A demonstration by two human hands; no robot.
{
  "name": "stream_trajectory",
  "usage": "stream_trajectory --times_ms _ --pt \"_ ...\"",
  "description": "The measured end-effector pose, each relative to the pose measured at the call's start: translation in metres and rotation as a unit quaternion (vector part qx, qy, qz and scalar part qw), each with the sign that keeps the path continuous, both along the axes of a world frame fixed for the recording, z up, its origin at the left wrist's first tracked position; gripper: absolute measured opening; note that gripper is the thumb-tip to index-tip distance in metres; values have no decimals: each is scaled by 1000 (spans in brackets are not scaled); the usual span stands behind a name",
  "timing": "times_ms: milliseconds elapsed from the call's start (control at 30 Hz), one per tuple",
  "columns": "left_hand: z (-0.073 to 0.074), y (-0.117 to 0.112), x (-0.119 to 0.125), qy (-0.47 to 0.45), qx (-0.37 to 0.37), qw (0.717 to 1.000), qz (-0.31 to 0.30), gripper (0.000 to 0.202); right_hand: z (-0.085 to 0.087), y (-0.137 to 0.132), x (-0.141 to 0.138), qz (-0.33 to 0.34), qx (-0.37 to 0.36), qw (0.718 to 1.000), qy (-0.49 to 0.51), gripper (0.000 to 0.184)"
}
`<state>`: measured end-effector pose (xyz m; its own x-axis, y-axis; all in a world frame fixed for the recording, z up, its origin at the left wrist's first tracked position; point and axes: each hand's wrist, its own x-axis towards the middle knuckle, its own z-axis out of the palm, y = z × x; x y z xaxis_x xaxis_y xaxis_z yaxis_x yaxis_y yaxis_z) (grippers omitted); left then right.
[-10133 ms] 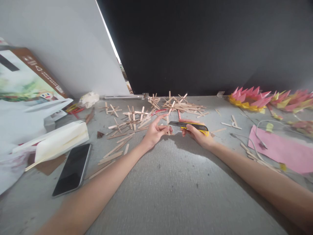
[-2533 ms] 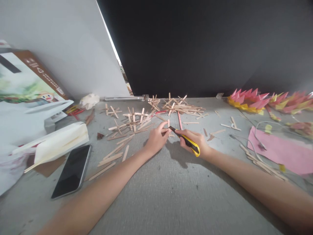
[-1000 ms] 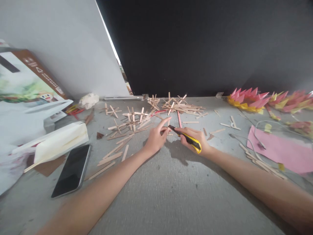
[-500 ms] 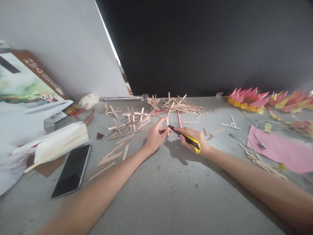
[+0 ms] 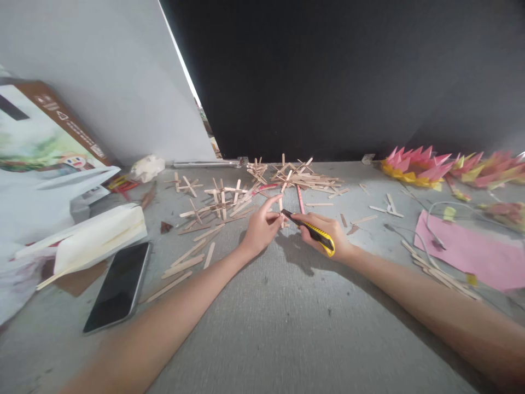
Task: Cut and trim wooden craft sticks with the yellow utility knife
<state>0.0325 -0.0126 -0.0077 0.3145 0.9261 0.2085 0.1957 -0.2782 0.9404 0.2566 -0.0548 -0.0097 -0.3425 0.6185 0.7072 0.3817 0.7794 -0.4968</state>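
"Two grips are shown, twelve being away from the person; what does each hold?"

"Left hand: thumb and fingers pinched narrow on a thin wooden stick, its far end toward twelve. Right hand: closed round a yellow-and-black knife, its tip toward ten, beside the stick; whether they touch cannot be told."

"What could go wrong?"

"Probably a slip of the tip, caused by hard pressing or a loose pinch; it could nick the left fingertips close by. The stick might also split."

"And the surroundings?"

"Heaped sticks near one and crossed sticks near ten crowd the far side, hindering forward reach. A red strip lies just beyond the knife. Farther out: phone, past eight; pink paper, past three; paper crown, past two."
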Motion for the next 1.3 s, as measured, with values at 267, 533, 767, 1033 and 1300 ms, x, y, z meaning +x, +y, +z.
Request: stream_trajectory --times_ms 267,533,767,1033,1300 --pt "-3 2 -1 -1 3 1000 -2 66 -5 1 1 1 -18 1000 -4 31" --pt "-4 3 0 -1 3 1000 -4 67 -3 1 1 11 -23 1000 -13 33" --pt "-5 4 -1 1 -2 1000 -1 67 -3 1 1 3 -24 1000 -18 31" --pt "-1 3 0 0 -10 1000 -1 66 -1 0 1 6 -21 1000 -21 31" --pt "-3 4 -1 -3 -5 1000 -2 67 -4 1 1 4 -24 999 -24 30"
